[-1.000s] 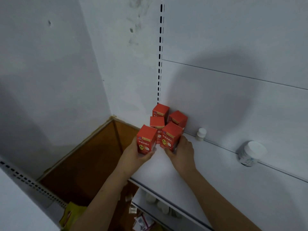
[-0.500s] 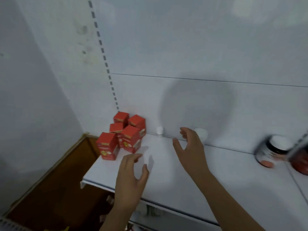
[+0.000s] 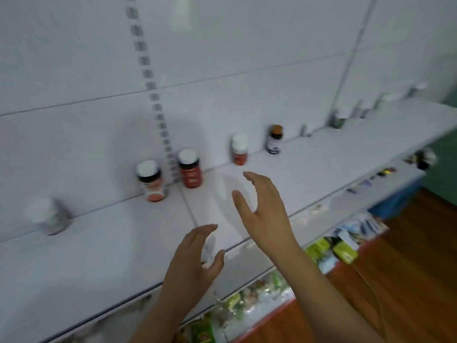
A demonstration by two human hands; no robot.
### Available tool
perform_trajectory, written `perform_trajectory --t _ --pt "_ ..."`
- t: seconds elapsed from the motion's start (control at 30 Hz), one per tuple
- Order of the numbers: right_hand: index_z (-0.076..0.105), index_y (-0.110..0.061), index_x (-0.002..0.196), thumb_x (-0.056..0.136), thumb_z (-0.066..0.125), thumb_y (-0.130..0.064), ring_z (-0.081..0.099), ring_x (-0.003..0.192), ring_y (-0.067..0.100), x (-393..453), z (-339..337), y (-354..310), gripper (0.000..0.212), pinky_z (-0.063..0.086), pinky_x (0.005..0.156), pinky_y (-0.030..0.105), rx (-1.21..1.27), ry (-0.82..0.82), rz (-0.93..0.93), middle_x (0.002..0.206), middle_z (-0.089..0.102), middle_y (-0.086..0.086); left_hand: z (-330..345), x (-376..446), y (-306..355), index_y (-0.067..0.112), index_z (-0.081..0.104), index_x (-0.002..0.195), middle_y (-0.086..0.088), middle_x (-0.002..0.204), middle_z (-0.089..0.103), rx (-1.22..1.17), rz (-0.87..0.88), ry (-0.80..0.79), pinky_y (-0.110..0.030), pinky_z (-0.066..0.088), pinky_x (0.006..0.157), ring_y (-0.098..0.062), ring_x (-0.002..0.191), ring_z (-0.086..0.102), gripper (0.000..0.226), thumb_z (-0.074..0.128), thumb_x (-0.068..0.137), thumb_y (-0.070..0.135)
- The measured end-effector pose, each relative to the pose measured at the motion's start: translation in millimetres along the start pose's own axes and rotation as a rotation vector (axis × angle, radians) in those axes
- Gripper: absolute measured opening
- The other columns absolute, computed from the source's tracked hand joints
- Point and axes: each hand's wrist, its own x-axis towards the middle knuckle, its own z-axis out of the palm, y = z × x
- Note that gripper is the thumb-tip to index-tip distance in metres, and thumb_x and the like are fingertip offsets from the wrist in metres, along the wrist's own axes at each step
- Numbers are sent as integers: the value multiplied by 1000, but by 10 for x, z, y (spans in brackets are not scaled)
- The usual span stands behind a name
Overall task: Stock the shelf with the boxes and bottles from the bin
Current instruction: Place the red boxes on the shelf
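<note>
Both hands [image 3: 195,263] [image 3: 265,209] empty, five bottles [image 3: 190,172] visible

Both empty, fingers loosely spread: left grip [image 3: 195,258] and right grip [image 3: 262,209] above white shelf [image 3: 99,256]. Beyond right grip, red bottle [image 3: 190,172]; further left, blurred white-capped bottle [image 3: 150,180].

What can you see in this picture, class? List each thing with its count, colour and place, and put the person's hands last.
Shelf: one, white, across the middle.
White-capped bottles: three, red or orange labels, along the shelf's back edge.
Brown-capped bottle: one, dark, further right at the back.
Blurred bottle: one, greyish, far left.
Green packets: several, on the lower shelf.
Floor: brown wood, lower right.
Left hand: one, empty, over the shelf front.
Right hand: one, empty, above the shelf.
</note>
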Motion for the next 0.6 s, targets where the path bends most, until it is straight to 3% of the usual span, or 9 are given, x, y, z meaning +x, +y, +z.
perform_trajectory --t 0.13,0.27,0.33,0.43,0.6 --pt "46 -22 141 97 52 -46 42 128 5 -243 -868 614 51 27 103 13 -90 122 130 138 48 -8 732 177 598 43 46 134 29 131 46 -87 116 -167 -16 37 101 7 123 44 47 57 88 48" --pt "47 -20 140 97 51 -47 43 129 8 -640 -1760 1155 51 30 103 16 -192 279 280 137 50 -5 1441 234 1199 54 39 130 44 129 35 -100 271 -365 4 23 95 24 121 31 47 62 91 40" --pt "47 -20 140 96 50 -49 43 130 9 -821 -2104 1345 53 32 106 20 -229 344 348 138 51 -6 1744 279 1438 50 41 131 40 128 37 -126 341 -452 6 22 92 26 118 32 48 63 91 35" --pt "48 -22 139 96 51 -49 41 135 13 -1058 -2531 1603 51 38 110 35 -283 452 441 140 50 -6 2187 380 1742 46 43 133 35 129 41 -159 402 -580 2 30 91 18 119 39 47 62 92 39" --pt "42 -29 142 96 48 -54 40 132 5 -1239 -3071 2062 53 32 102 18 -355 556 616 140 46 -14 2940 646 2183 44 41 137 30 133 42 -179 505 -714 -19 41 101 9 125 41 49 60 92 45"
